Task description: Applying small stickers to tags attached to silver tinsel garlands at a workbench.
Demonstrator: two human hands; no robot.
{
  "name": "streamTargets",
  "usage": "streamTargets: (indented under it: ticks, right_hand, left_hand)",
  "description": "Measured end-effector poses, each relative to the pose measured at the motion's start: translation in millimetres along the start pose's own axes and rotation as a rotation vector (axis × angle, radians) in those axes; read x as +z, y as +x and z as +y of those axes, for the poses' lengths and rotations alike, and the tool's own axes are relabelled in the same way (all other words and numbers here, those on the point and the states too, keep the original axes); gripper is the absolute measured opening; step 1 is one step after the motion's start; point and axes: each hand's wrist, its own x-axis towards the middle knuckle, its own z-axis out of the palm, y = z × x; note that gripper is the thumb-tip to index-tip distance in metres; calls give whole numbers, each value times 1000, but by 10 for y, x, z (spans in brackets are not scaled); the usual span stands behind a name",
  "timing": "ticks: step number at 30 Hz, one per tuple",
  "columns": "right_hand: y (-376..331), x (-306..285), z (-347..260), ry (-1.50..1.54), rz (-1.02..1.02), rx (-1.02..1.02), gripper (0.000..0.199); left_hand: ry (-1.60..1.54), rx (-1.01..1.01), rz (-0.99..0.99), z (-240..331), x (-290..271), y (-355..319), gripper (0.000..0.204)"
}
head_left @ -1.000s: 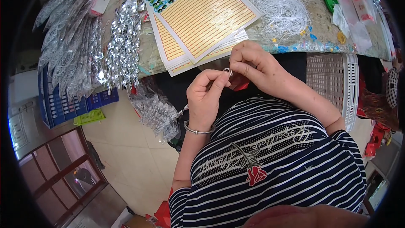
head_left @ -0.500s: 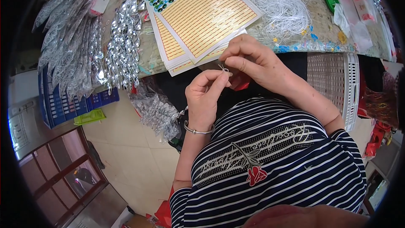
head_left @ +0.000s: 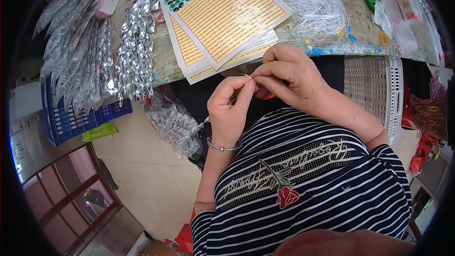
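Where the two hands met above the near edge of the desk, a thin pale strand [head_left: 247, 75] was pinched between them, its short end sticking out to the left of the fingertips. The left hand [head_left: 231, 113] had thumb and forefinger pressed together on it, a metal bangle [head_left: 222, 148] round the wrist. The right hand [head_left: 286, 77] closed its fingers on the same strand from the other side, touching the left fingertips; something small and red [head_left: 266, 96] showed just beneath it, too hidden to tell what it was.

Just beyond the hands, a stack of yellow-striped sticker sheets [head_left: 227, 16] lay at the near edge of the desk [head_left: 360, 28], the top sheet carrying rows of dark green dots at its far corner. To its right sat a loose heap of white string [head_left: 313, 2], with small coloured beads [head_left: 332, 47] scattered near the edge. Clear bags [head_left: 395, 16] and a green item lay toward the right corner. On the left part of the desk, silvery foil pieces [head_left: 135, 50] lay in rows, some hanging over the edge.

A white perforated basket [head_left: 379, 90] stood at the right, below the desk edge. A blue crate [head_left: 71, 118] stood on the pale tiled floor [head_left: 142, 170] at the left, with a wooden frame [head_left: 66, 204] in the lower left corner.
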Motion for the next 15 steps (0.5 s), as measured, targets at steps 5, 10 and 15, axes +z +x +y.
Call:
streamTargets:
  ticks: [5, 10, 15]
  right_hand:
    - [7, 9, 11, -92, 32, -56, 15]
    - [10, 56, 12, -202, 50, -101, 16]
    - [2, 127, 46, -160, 108, -109, 14]
  left_hand:
    - [56, 30, -21, -35, 10, 5, 9]
    - [391, 138, 0, 1, 30, 13, 7]
    - [114, -21, 51, 22, 84, 3, 8]
